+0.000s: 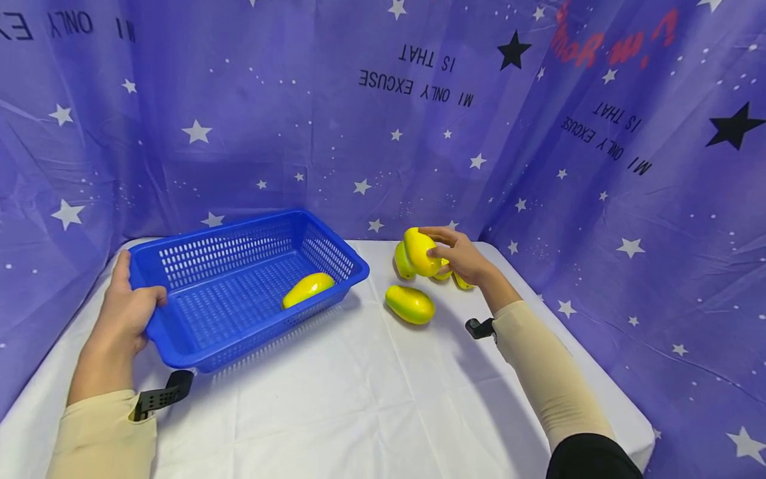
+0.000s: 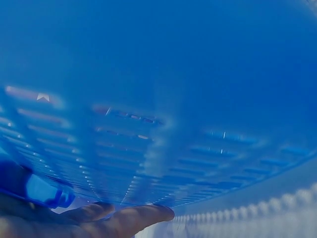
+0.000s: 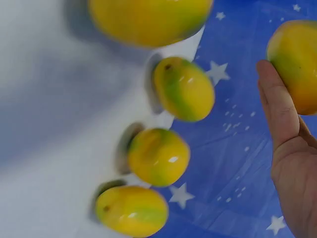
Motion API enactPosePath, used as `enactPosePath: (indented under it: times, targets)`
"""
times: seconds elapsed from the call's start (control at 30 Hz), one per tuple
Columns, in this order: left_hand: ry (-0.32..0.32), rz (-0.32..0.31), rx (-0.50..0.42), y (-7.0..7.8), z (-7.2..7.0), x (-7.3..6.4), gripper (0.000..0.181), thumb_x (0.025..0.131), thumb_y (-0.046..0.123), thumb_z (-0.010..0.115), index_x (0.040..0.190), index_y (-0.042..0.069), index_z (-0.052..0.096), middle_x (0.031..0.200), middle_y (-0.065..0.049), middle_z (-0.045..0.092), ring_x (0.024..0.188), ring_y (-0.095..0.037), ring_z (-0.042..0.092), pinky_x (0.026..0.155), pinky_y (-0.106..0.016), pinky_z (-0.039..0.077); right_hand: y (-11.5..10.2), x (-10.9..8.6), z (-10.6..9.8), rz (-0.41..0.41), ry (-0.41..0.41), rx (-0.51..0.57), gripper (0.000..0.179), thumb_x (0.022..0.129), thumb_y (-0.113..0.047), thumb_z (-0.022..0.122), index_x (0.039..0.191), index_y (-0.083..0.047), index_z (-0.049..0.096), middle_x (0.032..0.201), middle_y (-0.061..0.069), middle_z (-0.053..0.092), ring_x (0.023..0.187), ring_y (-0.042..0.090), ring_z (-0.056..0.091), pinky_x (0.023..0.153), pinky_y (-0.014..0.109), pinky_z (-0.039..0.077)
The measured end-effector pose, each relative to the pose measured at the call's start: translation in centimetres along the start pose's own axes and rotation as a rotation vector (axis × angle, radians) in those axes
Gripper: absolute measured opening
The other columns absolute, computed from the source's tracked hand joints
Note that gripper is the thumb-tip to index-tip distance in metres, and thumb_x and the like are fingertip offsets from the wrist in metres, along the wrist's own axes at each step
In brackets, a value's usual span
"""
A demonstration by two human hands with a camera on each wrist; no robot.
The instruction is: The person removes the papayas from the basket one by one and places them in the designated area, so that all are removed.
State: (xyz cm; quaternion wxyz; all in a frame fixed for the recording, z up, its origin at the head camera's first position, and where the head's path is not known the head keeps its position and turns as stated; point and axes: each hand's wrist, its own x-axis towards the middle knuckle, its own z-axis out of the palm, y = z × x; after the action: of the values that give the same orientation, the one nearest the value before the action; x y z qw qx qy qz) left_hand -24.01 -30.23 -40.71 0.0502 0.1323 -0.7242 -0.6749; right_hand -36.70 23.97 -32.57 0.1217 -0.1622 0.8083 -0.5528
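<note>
My left hand (image 1: 116, 313) grips the left end of a blue plastic basket (image 1: 254, 340), thumb over the rim. In the left wrist view the basket's slotted surface (image 2: 163, 74) fills most of the picture, with fingers (image 2: 133, 218) along its lower edge. One yellow mango (image 1: 308, 289) lies inside the basket near its right front. My right hand (image 1: 465, 258) holds another mango (image 1: 421, 253) between thumb and fingers, above the table's back right. Below it, a yellow-green mango (image 1: 409, 305) lies on the white cloth, with several more close behind, partly hidden by the hand and held mango.
The right wrist view shows a row of mangoes, including one mango (image 3: 184, 89) and another mango (image 3: 158, 156), on the white tablecloth (image 1: 335, 406). Purple star-printed curtains (image 1: 335, 133) hang behind the table and along both sides.
</note>
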Motion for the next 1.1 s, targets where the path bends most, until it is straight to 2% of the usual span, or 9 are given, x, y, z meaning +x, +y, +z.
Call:
enactPosePath:
  times: [0.07, 0.2, 0.33, 0.5, 0.57, 0.77, 0.9, 1.0, 1.1]
  targets:
    - [0.001, -0.001, 0.006, 0.3, 0.1, -0.3, 0.098, 0.079, -0.003, 0.042, 0.133, 0.048, -0.022, 0.148, -0.015, -0.019, 0.126, -0.047, 0.012, 0.087, -0.062, 0.03, 0.8, -0.6, -0.7, -0.002, -0.002, 0.011, 0.052, 0.082, -0.013, 0.063, 0.131, -0.022, 0.049, 0.137, -0.001, 0.038, 0.097, 0.028, 0.055, 0.065, 0.05, 0.049]
    - [0.001, -0.006, 0.007, -0.2, 0.0, 0.3, 0.099, 0.078, -0.003, 0.042, 0.133, 0.05, -0.02, 0.148, -0.014, -0.018, 0.126, -0.046, 0.013, 0.085, -0.061, 0.033, 2.3, -1.7, -1.7, 0.021, 0.006, 0.018, 0.053, 0.082, -0.014, 0.063, 0.132, -0.021, 0.048, 0.135, 0.002, 0.039, 0.089, 0.026, 0.055, 0.064, 0.048, 0.05]
    - [-0.003, -0.008, -0.008, -1.5, -0.7, 1.4, 0.103, 0.075, -0.005, 0.045, 0.13, 0.055, -0.018, 0.148, -0.014, -0.018, 0.123, -0.046, 0.016, 0.072, -0.051, 0.044, 3.7, -2.5, -2.2, 0.048, 0.016, 0.002, 0.055, 0.081, -0.015, 0.064, 0.133, -0.021, 0.047, 0.136, 0.003, 0.04, 0.099, 0.026, 0.053, 0.068, 0.046, 0.05]
    - [0.003, -0.009, -0.02, -2.5, -1.4, 2.5, 0.106, 0.072, -0.005, 0.048, 0.13, 0.056, -0.016, 0.148, -0.014, -0.017, 0.119, -0.045, 0.02, 0.059, -0.04, 0.048, 5.4, -3.2, -2.3, 0.063, 0.021, -0.03, 0.057, 0.08, -0.017, 0.066, 0.133, -0.019, 0.047, 0.141, -0.001, 0.031, 0.111, 0.029, 0.048, 0.069, 0.047, 0.05]
    - [0.002, -0.016, -0.028, -2.1, -1.3, 2.2, 0.106, 0.072, -0.006, 0.048, 0.13, 0.056, -0.016, 0.148, -0.014, -0.018, 0.119, -0.045, 0.02, 0.059, -0.04, 0.048, 6.2, -3.5, -2.5, 0.074, 0.031, -0.044, 0.056, 0.08, -0.017, 0.067, 0.133, -0.02, 0.047, 0.141, -0.001, 0.031, 0.112, 0.03, 0.046, 0.069, 0.047, 0.05]
    - [0.002, -0.028, 0.001, 0.1, -0.5, 0.1, 0.102, 0.076, -0.005, 0.044, 0.132, 0.052, -0.019, 0.148, -0.015, -0.019, 0.121, -0.045, 0.017, 0.059, -0.032, 0.046, 8.6, -4.7, -3.1, 0.139, 0.055, -0.123, 0.054, 0.078, -0.022, 0.068, 0.129, -0.027, 0.05, 0.136, -0.003, 0.038, 0.114, 0.027, 0.044, 0.069, 0.045, 0.05]
    - [-0.011, -0.018, 0.012, 1.0, 0.0, -0.7, 0.099, 0.079, -0.004, 0.043, 0.132, 0.049, -0.022, 0.147, -0.016, -0.02, 0.123, -0.045, 0.015, 0.073, -0.048, 0.044, 9.8, -5.7, -3.3, 0.163, 0.021, -0.177, 0.057, 0.078, -0.028, 0.068, 0.132, -0.028, 0.047, 0.135, -0.001, 0.037, 0.107, 0.03, 0.049, 0.07, 0.044, 0.05]
    - [-0.016, -0.018, 0.0, 1.2, 0.2, -0.8, 0.098, 0.08, -0.004, 0.042, 0.132, 0.05, -0.022, 0.147, -0.016, -0.02, 0.124, -0.045, 0.013, 0.084, -0.06, 0.033, 10.3, -6.1, -3.4, 0.161, 0.005, -0.203, 0.06, 0.079, -0.031, 0.068, 0.133, -0.027, 0.044, 0.135, 0.001, 0.037, 0.1, 0.031, 0.052, 0.069, 0.045, 0.05]
    - [-0.018, -0.022, -0.012, 1.0, 0.3, -0.8, 0.098, 0.08, -0.004, 0.042, 0.132, 0.05, -0.022, 0.147, -0.015, -0.021, 0.125, -0.047, 0.012, 0.088, -0.063, 0.028, 10.5, -6.2, -3.5, 0.165, -0.005, -0.25, 0.059, 0.08, -0.036, 0.065, 0.134, -0.029, 0.042, 0.135, 0.0, 0.036, 0.098, 0.03, 0.053, 0.071, 0.045, 0.049]
